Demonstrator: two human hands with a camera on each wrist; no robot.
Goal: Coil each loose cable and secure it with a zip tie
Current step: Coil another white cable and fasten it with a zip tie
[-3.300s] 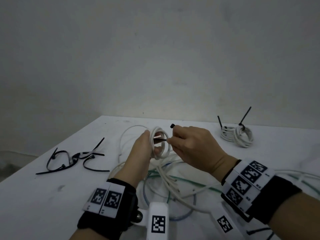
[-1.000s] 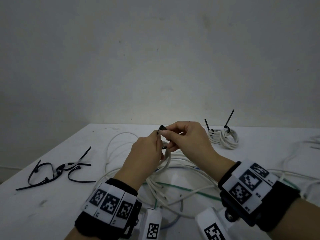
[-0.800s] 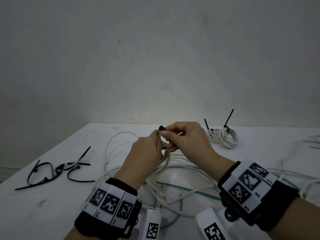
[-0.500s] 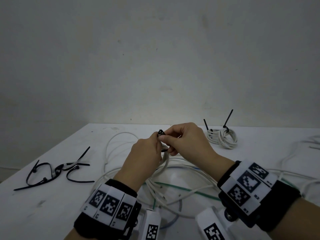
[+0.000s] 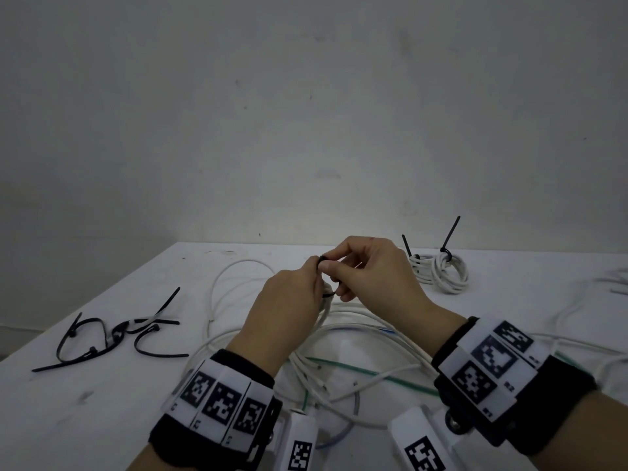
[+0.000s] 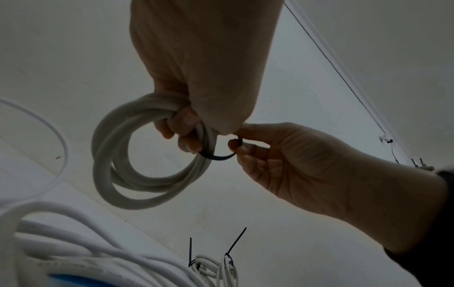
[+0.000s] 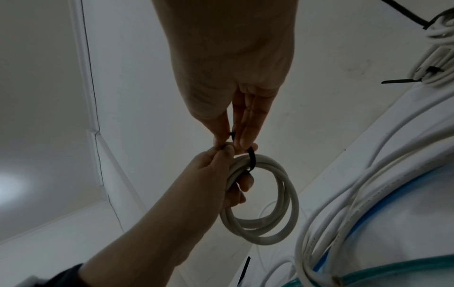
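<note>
From the head the hands hide what the wrist views show: left hand [image 6: 196, 77] grips the white coil [image 6: 117, 165]; right hand [image 6: 294, 165] pinches a black zip tie [image 6: 218, 156] looped round it.

Head view looks forward and down across the white table [image 5: 85, 419]. The 2 wrist views look up from close below; all 3 share the white coiled cable [image 6: 115, 174] [image 7: 277, 223] [image 5: 327, 302].
</note>
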